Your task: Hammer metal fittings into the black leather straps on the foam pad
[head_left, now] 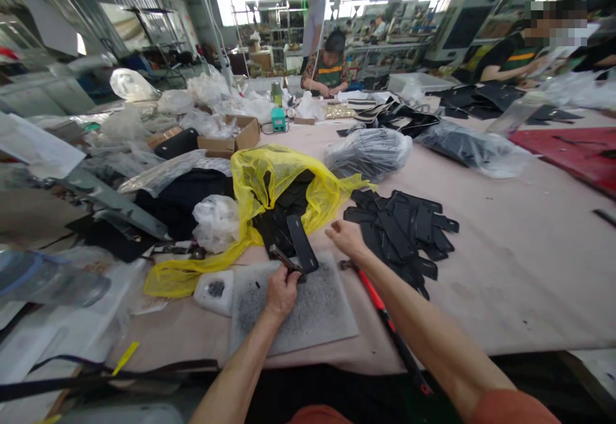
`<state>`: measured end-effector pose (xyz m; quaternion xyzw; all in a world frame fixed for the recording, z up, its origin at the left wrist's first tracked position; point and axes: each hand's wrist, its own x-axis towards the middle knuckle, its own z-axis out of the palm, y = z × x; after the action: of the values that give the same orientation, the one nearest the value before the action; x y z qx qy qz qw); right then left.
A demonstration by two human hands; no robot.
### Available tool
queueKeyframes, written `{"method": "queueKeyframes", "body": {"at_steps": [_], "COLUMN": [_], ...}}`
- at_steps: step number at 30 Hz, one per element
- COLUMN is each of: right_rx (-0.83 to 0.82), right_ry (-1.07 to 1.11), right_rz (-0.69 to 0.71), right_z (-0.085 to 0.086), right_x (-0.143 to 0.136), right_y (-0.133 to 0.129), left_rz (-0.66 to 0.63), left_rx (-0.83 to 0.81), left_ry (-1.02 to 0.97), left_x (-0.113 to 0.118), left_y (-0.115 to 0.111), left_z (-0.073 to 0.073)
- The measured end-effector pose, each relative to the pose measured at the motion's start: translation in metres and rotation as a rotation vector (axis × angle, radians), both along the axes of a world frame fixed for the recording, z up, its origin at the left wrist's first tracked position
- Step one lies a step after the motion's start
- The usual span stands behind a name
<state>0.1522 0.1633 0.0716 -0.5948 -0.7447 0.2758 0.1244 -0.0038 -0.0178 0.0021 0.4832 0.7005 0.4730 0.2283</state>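
Clock centred on whichever hand I name, 12 = away from the person. Left hand (pixel 282 292) is closed round a dark slim item (pixel 285 259); thumb on the near end, far end sticking out toward 12. Can't make out what it is.

Loose black strip (pixel 302 244) sits at 1 o'clock from the left hand, just beside it. Near end is by the thumb, far end angles up toward the bag mouth. Can't tell if thumb and strip touch.

Right hand (pixel 350 239) is on its own over the table (pixel 505 251): fingers part-curled, can't tell if fully closed or pinching anything. The loose strip is at 9 from it, a short gap between. Heap of black strips (pixel 402 231) at 3, near, fanned out and overlapping.

Yellow bag (pixel 255 174) at 12 from the left hand, mouth gaping, more black pieces (pixel 269 228) at the opening. Pale speckled pad (pixel 317 308) is under the left hand. White block (pixel 202 292) with a dark patch at 9, at the pad's edge. Red-handled hammer (pixel 371 290) at 5 from the right hand, partly under the forearm.

Clear-wrapped bundle (pixel 370 151) at 12 to 1 from the right hand. Co-worker (pixel 332 77) past that, across the table, head down.
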Motion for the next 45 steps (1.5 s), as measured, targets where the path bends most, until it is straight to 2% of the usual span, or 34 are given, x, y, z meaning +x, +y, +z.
{"method": "queueKeyframes", "body": {"at_steps": [3, 5, 7, 10, 13, 18, 23, 31, 40, 45], "right_rx": [-0.083, -0.093, -0.084, -0.071, -0.083, -0.181, -0.215, -0.18, -0.168, -0.177], "right_ry": [0.024, 0.043, 0.064, 0.09, 0.122, 0.191, 0.04, -0.036, -0.047, -0.06], "right_rz": [0.068, 0.079, 0.082, 0.089, 0.106, 0.122, 0.133, 0.202, 0.22, 0.228], "right_z": [-0.029, -0.036, -0.035, -0.025, -0.019, -0.022, -0.026, -0.021, -0.019, -0.021], "right_x": [-0.044, -0.06, -0.065, -0.056, -0.037, -0.007, 0.004, 0.007, 0.009, 0.01], "right_y": [-0.031, -0.04, -0.045, -0.053, -0.075, -0.129, -0.164, -0.165, -0.164, -0.164], "left_rz": [0.001, -0.002, 0.002, 0.021, 0.082, 0.148, 0.107, -0.119, -0.158, -0.139], "left_rx": [-0.003, -0.007, -0.006, 0.003, 0.009, 0.001, -0.022, 0.044, -0.002, 0.003], "left_ry": [0.02, 0.025, 0.018, -0.016, -0.056, -0.047, -0.036, -0.035, -0.005, 0.012], "left_x": [0.0, 0.0, 0.0, -0.001, -0.002, -0.006, -0.007, 0.002, 0.001, 0.003], "left_y": [0.0, 0.0, 0.001, -0.001, -0.009, -0.021, -0.009, 0.023, 0.025, 0.027], "left_z": [0.0, 0.0, 0.0, 0.001, 0.004, 0.009, 0.013, 0.011, 0.004, 0.004]}}
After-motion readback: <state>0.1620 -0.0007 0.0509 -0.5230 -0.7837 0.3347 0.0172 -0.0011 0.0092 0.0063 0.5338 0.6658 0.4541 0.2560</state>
